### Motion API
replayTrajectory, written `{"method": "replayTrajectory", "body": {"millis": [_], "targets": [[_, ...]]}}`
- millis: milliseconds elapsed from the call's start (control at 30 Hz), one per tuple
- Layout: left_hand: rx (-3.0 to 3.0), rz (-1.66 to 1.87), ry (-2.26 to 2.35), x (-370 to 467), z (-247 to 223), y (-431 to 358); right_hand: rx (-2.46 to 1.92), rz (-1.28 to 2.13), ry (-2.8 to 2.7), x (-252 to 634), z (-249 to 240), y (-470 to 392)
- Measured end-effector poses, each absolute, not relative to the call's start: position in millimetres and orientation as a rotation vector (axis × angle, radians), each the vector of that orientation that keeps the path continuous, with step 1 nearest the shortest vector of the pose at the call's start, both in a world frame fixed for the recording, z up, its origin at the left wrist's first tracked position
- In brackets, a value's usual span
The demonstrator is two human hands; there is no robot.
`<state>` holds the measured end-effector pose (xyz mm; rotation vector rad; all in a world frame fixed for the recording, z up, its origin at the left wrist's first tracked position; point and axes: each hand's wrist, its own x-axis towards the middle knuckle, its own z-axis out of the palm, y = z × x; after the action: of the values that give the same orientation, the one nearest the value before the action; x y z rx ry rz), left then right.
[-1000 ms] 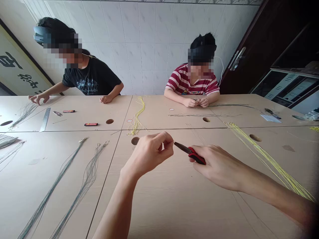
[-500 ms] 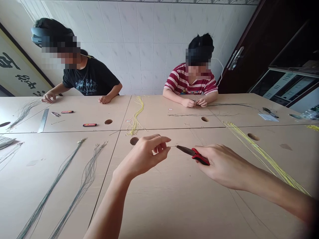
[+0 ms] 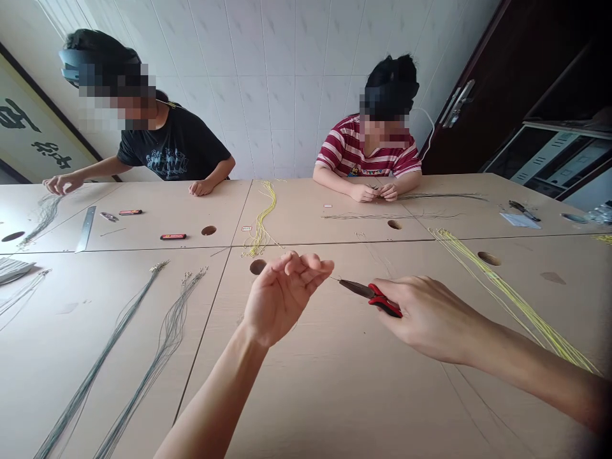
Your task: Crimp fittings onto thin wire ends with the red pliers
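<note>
My right hand (image 3: 425,315) is closed round the red and black handles of a pair of pliers (image 3: 358,289), whose dark jaws point left. A short piece of thin wire (image 3: 336,278) shows at the tip of the jaws. My left hand (image 3: 289,293) is just left of that tip, palm turned up and fingers stretched out. Its fingertips are beside the wire; whether they touch it I cannot tell. Two thin strands (image 3: 471,401) lie on the table below my right forearm.
Bundles of grey wire (image 3: 102,354) lie at left, yellow cords (image 3: 507,290) at right, and more yellow cords (image 3: 262,220) farther back. A steel ruler (image 3: 86,228) lies back left. Round holes (image 3: 258,266) pierce the table (image 3: 306,395). Two people sit opposite, hands on the tabletop.
My left hand has rolled from a pinch at the wire to palm up with its fingers straightened. The pliers and my right hand stay almost still. The co-worker's hand at far left has moved outward.
</note>
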<state>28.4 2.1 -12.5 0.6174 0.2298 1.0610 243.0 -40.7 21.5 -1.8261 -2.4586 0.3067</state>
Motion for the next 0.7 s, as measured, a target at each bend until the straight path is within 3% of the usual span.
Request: {"method": "replayTrajectory", "body": {"millis": [367, 700], "targets": [[0.350, 1.079, 0.344, 34, -3, 10, -1.640, -0.051, -2.608, 237, 16, -37], [0.332, 1.037, 0.492, 33, -2, 14, -1.668, 0.016, -2.690, 238, 14, -36]]}}
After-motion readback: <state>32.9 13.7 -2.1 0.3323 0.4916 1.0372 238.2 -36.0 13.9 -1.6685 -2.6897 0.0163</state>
